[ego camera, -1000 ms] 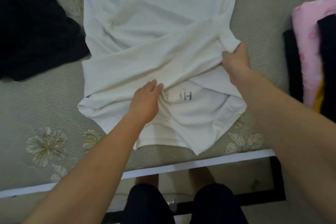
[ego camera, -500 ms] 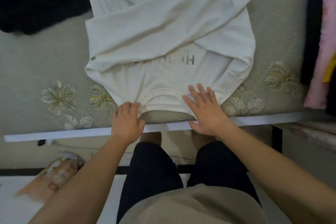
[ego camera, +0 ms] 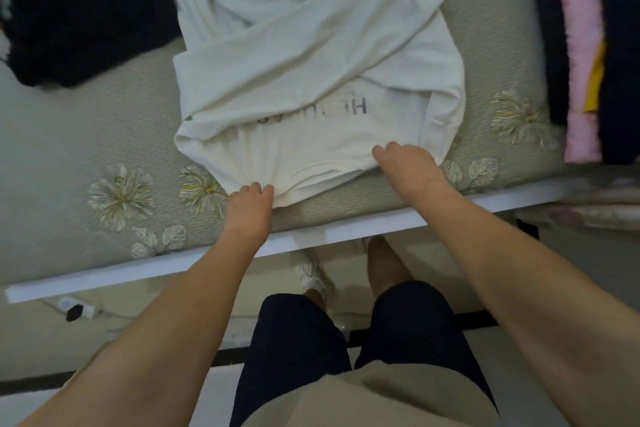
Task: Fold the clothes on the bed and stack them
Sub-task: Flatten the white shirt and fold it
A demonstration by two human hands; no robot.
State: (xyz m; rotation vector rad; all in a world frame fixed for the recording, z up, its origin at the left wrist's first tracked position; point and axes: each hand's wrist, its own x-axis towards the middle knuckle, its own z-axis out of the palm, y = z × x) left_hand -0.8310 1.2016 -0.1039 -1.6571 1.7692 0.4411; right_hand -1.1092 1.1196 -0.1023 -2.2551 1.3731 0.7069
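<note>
My left grip (ego camera: 249, 204) and right grip (ego camera: 408, 166) are both pinching the collar end of the white T-shirt (ego camera: 311, 45), which is lying on the bed (ego camera: 86, 114) with its sleeves folded in. Next, I think, this end is needing an even lift toward the far hem.

Bed (ego camera: 86, 121), seen from above: a grey-green ribbed cover embroidered with pale flowers (ego camera: 119, 194) near its front edge, bordered there by a white rail (ego camera: 173, 269). A white shirt (ego camera: 311, 45) lay flat at the centre, sleeves folded across the body, printed lettering partly covered, collar end nearest the rail. A black garment (ego camera: 86, 21) lay crumpled at the far left, just beside the shirt. At the right edge stood a pile of folded clothes (ego camera: 578, 45): pink, black and dark pieces, with a strip of yellow showing.
</note>
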